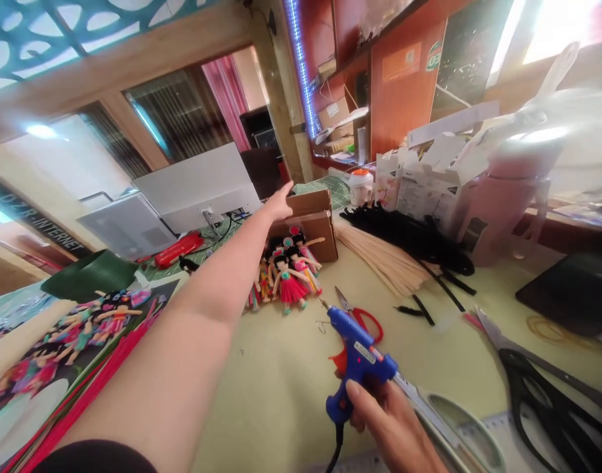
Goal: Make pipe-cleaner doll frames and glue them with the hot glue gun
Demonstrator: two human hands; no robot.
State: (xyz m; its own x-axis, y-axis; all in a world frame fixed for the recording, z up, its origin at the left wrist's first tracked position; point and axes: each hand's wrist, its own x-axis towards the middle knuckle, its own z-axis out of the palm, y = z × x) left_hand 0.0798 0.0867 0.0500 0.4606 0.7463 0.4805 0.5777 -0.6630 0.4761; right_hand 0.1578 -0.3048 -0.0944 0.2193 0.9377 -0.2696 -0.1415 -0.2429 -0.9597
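Note:
My left arm stretches far across the table, and my left hand (279, 203) is at the rim of an open cardboard box (325, 240). One digit points out toward the upper right; the other fingers are mostly hidden, and I see nothing held. Several small dolls (291, 279) with black hair and bright skirts lean against the front of the box. At the lower right, my right hand (382, 414) grips a blue hot glue gun (360, 348) by its handle, its nozzle pointing up and left. Red-handled scissors (367, 322) lie just behind the gun.
Beige strips (379, 256) and black fuzzy strips (404, 233) lie right of the box. Large black scissors (532, 387) rest at the right, near a pink bottle (502, 190). More dolls (79, 335) and red strips (118, 355) are on the left. A monitor (199, 187) stands behind.

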